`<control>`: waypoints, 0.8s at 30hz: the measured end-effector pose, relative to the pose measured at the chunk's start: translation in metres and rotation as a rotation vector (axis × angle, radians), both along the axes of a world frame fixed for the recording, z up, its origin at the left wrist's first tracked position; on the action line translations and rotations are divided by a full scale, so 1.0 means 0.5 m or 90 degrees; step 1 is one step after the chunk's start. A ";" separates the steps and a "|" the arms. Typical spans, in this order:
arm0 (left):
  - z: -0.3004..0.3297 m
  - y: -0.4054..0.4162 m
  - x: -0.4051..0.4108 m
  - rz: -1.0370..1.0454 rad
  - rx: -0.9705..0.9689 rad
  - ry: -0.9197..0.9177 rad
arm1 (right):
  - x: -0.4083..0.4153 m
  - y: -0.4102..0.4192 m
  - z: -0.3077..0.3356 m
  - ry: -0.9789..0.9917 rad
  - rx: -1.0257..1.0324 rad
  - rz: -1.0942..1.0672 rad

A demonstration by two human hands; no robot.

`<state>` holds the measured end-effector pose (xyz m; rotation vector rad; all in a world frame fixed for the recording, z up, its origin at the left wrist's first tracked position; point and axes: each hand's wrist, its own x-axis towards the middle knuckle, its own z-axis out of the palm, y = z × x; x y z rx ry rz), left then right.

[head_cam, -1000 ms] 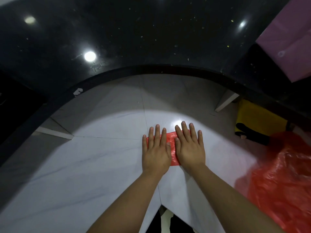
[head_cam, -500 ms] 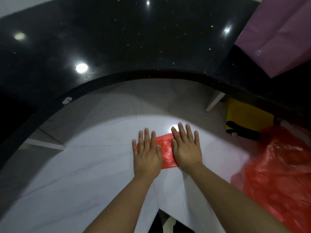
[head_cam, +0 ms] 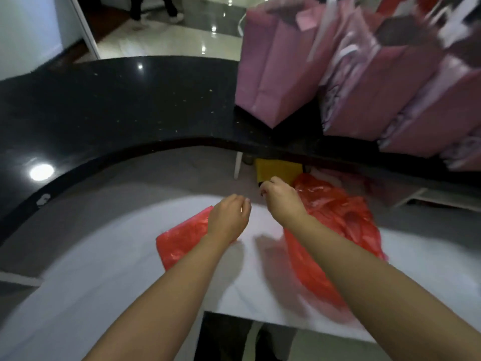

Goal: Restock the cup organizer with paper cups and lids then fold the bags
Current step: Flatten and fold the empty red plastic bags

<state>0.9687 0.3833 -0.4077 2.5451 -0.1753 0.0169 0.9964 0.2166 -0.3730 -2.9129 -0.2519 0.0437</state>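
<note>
Both hands, left (head_cam: 229, 217) and right (head_cam: 282, 198), hover loosely curled, holding nothing; the crumpled red bag (head_cam: 335, 230) at frame right looks light, slippery, best pinched at its edges

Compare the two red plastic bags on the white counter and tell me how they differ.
The folded red bag lies flat as a compact rectangle; the loose red bag is crumpled and spread out. The folded one sits under the left hand, partly hidden by it; the loose one lies beside the right hand and arm. The loose one covers more counter. Both are glossy red plastic.
</note>
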 end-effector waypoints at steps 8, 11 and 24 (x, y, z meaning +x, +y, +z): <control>0.093 -0.179 -0.012 -0.146 -0.024 0.028 | -0.127 -0.268 0.152 0.027 -0.014 -0.220; 0.096 -0.219 -0.008 -0.134 -0.020 0.066 | -0.183 -0.343 0.156 0.051 -0.013 -0.263; 0.078 -0.360 -0.036 -0.166 0.162 0.073 | -0.243 -0.481 0.090 0.167 0.063 -0.279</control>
